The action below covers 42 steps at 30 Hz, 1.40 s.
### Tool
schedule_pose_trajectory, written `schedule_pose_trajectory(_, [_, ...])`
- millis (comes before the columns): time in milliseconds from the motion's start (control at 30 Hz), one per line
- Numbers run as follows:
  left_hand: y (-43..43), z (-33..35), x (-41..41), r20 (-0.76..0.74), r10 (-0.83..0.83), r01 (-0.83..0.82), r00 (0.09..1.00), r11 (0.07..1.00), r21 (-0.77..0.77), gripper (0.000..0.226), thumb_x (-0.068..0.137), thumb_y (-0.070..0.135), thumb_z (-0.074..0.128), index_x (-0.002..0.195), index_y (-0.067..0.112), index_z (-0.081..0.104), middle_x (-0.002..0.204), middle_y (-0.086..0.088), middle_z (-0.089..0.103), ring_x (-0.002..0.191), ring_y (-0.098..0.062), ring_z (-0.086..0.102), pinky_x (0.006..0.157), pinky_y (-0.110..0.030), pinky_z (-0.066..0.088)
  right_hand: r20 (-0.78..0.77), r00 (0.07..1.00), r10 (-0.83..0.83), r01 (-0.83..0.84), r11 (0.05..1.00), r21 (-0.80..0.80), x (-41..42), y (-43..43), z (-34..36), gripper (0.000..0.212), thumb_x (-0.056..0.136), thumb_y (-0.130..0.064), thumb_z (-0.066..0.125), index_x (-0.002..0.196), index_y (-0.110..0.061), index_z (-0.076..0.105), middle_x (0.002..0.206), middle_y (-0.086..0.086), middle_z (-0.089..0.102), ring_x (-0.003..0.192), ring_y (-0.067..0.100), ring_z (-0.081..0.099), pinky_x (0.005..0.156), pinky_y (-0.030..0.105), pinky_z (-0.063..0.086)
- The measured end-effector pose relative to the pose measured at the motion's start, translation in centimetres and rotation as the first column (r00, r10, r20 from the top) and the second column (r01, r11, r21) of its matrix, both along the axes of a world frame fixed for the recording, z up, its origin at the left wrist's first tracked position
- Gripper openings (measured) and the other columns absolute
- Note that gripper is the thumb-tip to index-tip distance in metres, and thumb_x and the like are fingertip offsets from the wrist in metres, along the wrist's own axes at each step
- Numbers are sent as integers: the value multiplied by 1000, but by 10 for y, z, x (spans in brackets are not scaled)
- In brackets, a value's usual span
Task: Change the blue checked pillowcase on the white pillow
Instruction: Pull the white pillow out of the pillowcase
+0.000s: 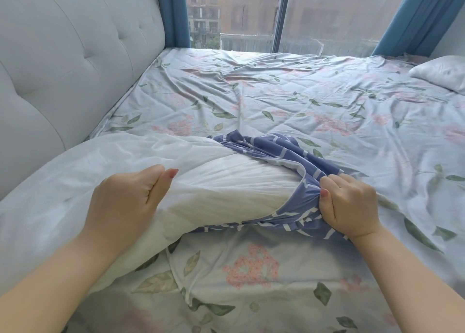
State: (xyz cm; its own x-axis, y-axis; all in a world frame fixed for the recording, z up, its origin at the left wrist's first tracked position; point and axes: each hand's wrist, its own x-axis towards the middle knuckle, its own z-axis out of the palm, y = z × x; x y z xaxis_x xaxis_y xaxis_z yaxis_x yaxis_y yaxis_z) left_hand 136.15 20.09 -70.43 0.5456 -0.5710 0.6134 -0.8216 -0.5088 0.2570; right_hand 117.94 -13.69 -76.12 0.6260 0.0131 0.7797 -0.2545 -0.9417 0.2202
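Blue checked pillowcase (pixel 297 206), soft and light, is bunched tight in your right hand (pixel 352 206) at its open hem. Beside it your left hand (pixel 128 201) seems to pinch the squashy white pillow (pixel 226 181), which is half out. Pull by the hem, not the slack middle: one case, two pillows counting the spare pillow (pixel 442 75) far beyond your right grip.

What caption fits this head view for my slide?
Left hand holds white pillow; right hand grips bunched blue checked pillowcase covering its right end.
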Motion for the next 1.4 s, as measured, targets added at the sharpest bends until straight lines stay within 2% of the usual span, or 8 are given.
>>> schedule_pose_trajectory(300, [20,-5,18,-25,21,-21,999,1000,-18,58,100,53,29,59,15,40,44,-3,36,42,-31,40,43,-39,39,4,999,-43,43,999,28,-8,-10,-7,51,101,-23,24,58,-10,49,51,6,48,43,29,47,42,27,27])
schedule_pose_trajectory(500, [38,-14,31,-286,38,-70,957,992,-102,64,92,69,28,82,21,69,74,-4,71,74,-34,65,71,-44,49,8,966,-258,236,895,378,-24,-26,4,52,99,-28,24,53,-10,40,43,12,41,37,30,42,46,28,29])
schedule_pose_trajectory(633, [15,-19,2,-232,-79,84,969,996,9,49,94,66,27,68,25,38,48,3,42,49,-22,46,51,-43,45,140,986,89,-166,558,813,-5,1,30,70,99,-51,14,53,-7,44,47,7,44,48,15,41,54,24,34])
schedule_pose_trajectory(733, [6,-19,-5,-278,-138,138,951,990,-20,49,93,63,33,66,22,33,51,1,36,47,-16,38,51,-43,39,194,975,107,-221,381,898,-3,9,33,77,99,-53,13,61,-5,58,62,10,61,59,8,53,63,13,38])
schedule_pose_trajectory(900, [-11,-9,-11,-329,-145,90,933,980,-177,41,93,59,36,71,26,48,60,3,52,56,-15,48,56,-39,44,263,965,8,-239,443,864,21,23,40,72,95,-58,18,76,-9,67,78,2,69,77,11,62,75,16,42])
schedule_pose_trajectory(1067, [-48,-12,-3,-224,-142,120,964,987,-108,41,97,51,35,107,22,63,103,9,62,100,-16,58,89,-45,47,58,995,80,-97,696,711,56,33,34,44,99,-40,33,105,-13,67,99,0,66,99,21,56,83,24,34])
schedule_pose_trajectory(1233, [-81,-9,15,-205,-36,59,978,992,110,62,92,62,18,128,29,56,134,11,53,129,-15,46,115,-53,21,-191,972,136,92,528,844,72,27,22,45,103,-42,37,142,-22,50,143,0,53,137,22,41,113,38,32])
schedule_pose_trajectory(1400, [-103,-23,32,-317,34,45,948,970,237,72,90,70,10,149,35,34,154,15,36,145,-8,26,119,-53,3,-468,876,116,313,602,735,75,32,20,40,103,-46,31,128,-30,57,123,1,62,123,28,49,101,45,40])
